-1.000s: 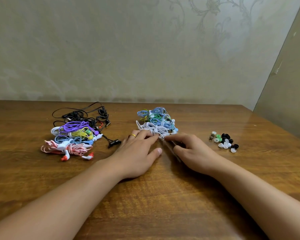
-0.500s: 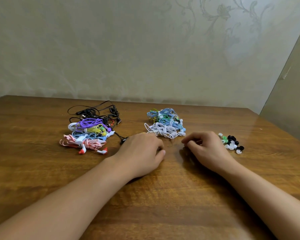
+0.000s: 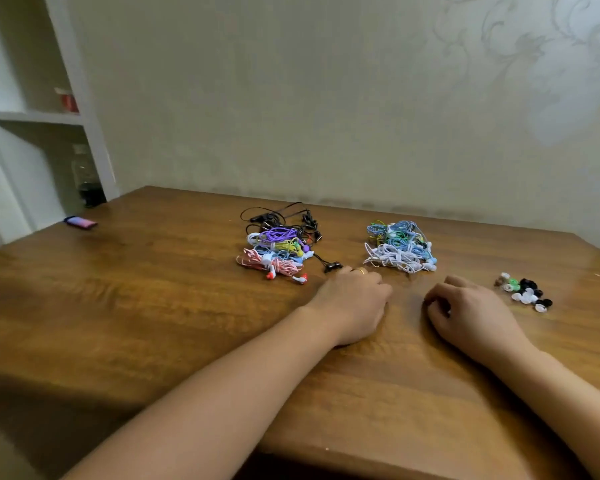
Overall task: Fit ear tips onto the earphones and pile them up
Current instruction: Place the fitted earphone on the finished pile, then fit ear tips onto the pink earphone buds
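Note:
Two piles of coiled earphones lie on the wooden table (image 3: 153, 306). The left pile (image 3: 278, 247) has black, purple, yellow, blue and pink cords. The right pile (image 3: 399, 247) is blue, green and white. A small heap of loose ear tips (image 3: 525, 292), black, white and green, sits at the right. My left hand (image 3: 354, 303) rests palm down just in front of the gap between the piles, beside a black earbud (image 3: 333, 266). My right hand (image 3: 465, 310) rests on the table between the right pile and the ear tips, with its fingers loosely curled. Neither hand holds anything I can see.
A small pink and blue object (image 3: 80, 222) lies near the table's far left corner. A white shelf unit (image 3: 84, 98) with a dark bottle (image 3: 85, 181) stands beyond that corner. The wall runs along the table's far edge. The near table edge (image 3: 326, 448) is below my forearms.
Both hands have drawn back from the white earphones at the front of the right pile and now rest on the table. The view has swung left, showing the shelf.

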